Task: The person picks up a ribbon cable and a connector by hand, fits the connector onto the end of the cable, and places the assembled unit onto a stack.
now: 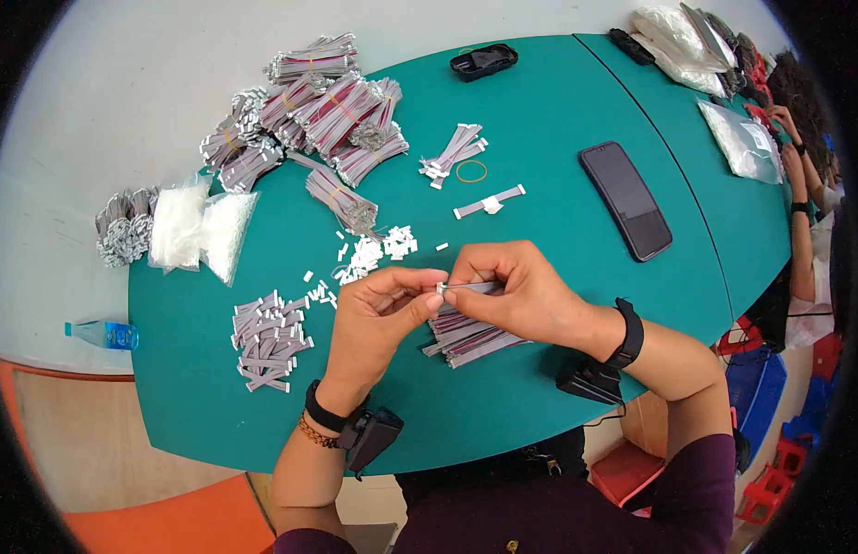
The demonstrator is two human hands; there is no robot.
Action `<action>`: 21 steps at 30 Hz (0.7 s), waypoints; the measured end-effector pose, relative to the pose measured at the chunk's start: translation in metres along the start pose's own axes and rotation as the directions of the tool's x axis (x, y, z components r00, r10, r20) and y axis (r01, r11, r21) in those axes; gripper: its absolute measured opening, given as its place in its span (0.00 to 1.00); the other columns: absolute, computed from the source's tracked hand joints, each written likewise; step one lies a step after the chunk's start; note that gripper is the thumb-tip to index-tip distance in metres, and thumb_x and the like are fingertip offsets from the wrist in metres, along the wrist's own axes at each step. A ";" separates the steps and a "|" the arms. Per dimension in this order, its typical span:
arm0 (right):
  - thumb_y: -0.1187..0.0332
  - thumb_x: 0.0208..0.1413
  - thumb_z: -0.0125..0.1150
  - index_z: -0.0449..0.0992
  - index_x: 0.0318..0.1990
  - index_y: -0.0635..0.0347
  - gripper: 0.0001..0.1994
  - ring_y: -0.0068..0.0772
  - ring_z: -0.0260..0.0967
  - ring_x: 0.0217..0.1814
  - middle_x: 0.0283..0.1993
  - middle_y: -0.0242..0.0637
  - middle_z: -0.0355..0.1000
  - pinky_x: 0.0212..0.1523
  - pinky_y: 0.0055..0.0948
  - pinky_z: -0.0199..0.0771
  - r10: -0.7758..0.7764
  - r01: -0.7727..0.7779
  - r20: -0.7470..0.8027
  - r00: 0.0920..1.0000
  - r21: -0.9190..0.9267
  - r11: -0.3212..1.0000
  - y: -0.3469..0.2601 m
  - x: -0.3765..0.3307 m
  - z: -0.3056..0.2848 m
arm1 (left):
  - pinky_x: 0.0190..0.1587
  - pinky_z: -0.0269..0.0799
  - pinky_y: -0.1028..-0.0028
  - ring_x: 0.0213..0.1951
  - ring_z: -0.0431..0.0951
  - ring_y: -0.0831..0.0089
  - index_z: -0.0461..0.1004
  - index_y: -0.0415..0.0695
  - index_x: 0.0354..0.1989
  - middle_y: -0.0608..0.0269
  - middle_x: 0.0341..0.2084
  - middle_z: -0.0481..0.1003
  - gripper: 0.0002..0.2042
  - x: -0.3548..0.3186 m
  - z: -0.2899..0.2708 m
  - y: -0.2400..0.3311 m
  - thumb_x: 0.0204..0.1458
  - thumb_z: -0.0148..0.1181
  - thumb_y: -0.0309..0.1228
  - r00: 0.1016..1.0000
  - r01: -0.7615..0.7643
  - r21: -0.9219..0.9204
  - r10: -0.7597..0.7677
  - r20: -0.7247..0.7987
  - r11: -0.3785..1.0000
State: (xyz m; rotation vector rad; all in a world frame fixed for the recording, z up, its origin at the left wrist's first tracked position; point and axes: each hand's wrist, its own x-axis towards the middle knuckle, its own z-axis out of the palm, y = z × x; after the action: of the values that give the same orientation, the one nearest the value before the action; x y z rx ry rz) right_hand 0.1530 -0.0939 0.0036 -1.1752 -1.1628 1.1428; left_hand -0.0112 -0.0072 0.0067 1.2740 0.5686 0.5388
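My left hand (369, 319) pinches a small white connector (441, 287) between thumb and fingertips. Meeting it there, my right hand (530, 291) has its fingers closed on a grey ribbon cable (484, 287). Whether the connector sits fully on the cable end is too small to tell. Under my right hand lies a stack of grey and dark red ribbon cables (466, 340), partly covered by the hand. Loose white connectors (362, 258) are scattered just beyond my left hand. To its left is a heap of short ribbon cables with white ends (270, 342).
Banded cable bundles (332, 111) are piled at the back left, beside clear bags of white parts (178, 222). A water bottle (101, 334) lies at the left edge. A phone (624, 200) rests on the right of the green table (558, 120). Another person's arms (798, 185) show at far right.
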 end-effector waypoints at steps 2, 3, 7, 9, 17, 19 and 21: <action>0.74 0.51 0.58 0.71 0.25 0.62 0.05 0.07 0.55 0.23 0.22 0.22 0.65 0.21 0.14 0.53 0.028 -0.028 0.005 1.000 0.031 0.999 -0.001 0.000 0.000 | 0.37 0.70 0.82 0.33 0.74 0.80 0.74 0.35 0.40 0.61 0.32 0.76 0.10 -0.001 0.000 0.001 0.47 0.60 0.20 1.000 -0.021 0.027 0.021 0.007 0.999; 0.74 0.51 0.58 0.71 0.25 0.62 0.05 0.07 0.55 0.23 0.22 0.22 0.65 0.21 0.14 0.53 0.028 -0.028 0.005 1.000 0.031 0.999 -0.001 0.000 0.000 | 0.37 0.70 0.82 0.33 0.74 0.80 0.74 0.35 0.40 0.61 0.32 0.76 0.10 -0.001 -0.001 0.002 0.47 0.60 0.20 1.000 -0.021 0.026 0.021 0.007 0.999; 0.73 0.52 0.58 0.71 0.26 0.63 0.05 0.07 0.55 0.23 0.22 0.22 0.65 0.21 0.14 0.52 0.087 -0.089 0.029 0.996 0.065 0.994 -0.004 0.001 -0.003 | 0.39 0.71 0.81 0.35 0.74 0.80 0.74 0.35 0.40 0.62 0.32 0.76 0.11 -0.002 0.000 0.002 0.47 0.60 0.21 0.999 -0.044 0.060 0.044 0.008 0.997; 0.73 0.52 0.58 0.72 0.26 0.63 0.05 0.07 0.55 0.23 0.21 0.22 0.65 0.21 0.14 0.52 0.115 -0.118 0.047 0.992 0.068 0.991 -0.006 0.001 -0.004 | 0.39 0.71 0.81 0.35 0.74 0.80 0.74 0.35 0.40 0.62 0.32 0.75 0.11 -0.002 0.000 0.002 0.47 0.60 0.21 0.999 -0.048 0.069 0.048 0.001 0.996; 0.73 0.53 0.58 0.72 0.26 0.63 0.05 0.07 0.55 0.22 0.20 0.22 0.64 0.20 0.14 0.51 0.125 -0.128 0.038 0.991 0.087 0.988 -0.008 0.002 -0.003 | 0.34 0.70 0.82 0.31 0.73 0.80 0.73 0.35 0.38 0.62 0.30 0.75 0.10 0.000 -0.001 0.001 0.46 0.60 0.21 1.000 -0.013 -0.073 0.015 0.017 0.997; 0.73 0.53 0.58 0.72 0.27 0.63 0.05 0.08 0.55 0.21 0.20 0.22 0.65 0.20 0.14 0.52 0.127 -0.131 0.047 0.991 0.104 0.986 -0.008 0.001 -0.003 | 0.36 0.71 0.82 0.33 0.74 0.79 0.73 0.35 0.38 0.62 0.31 0.75 0.09 0.001 -0.003 0.000 0.47 0.60 0.21 0.999 -0.026 -0.065 0.029 0.031 0.998; 0.72 0.53 0.58 0.73 0.27 0.63 0.05 0.08 0.55 0.21 0.20 0.22 0.65 0.19 0.14 0.52 0.128 -0.134 0.056 0.990 0.122 0.983 -0.007 0.001 -0.003 | 0.38 0.72 0.81 0.36 0.74 0.79 0.74 0.35 0.38 0.62 0.32 0.75 0.09 0.001 -0.004 -0.001 0.48 0.60 0.21 0.998 -0.039 -0.057 0.042 0.046 0.998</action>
State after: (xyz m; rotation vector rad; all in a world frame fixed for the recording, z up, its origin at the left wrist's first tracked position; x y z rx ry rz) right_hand 0.1562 -0.0933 0.0108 -1.1462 -1.0454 1.3311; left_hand -0.0131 -0.0043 0.0046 1.2444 0.4861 0.5535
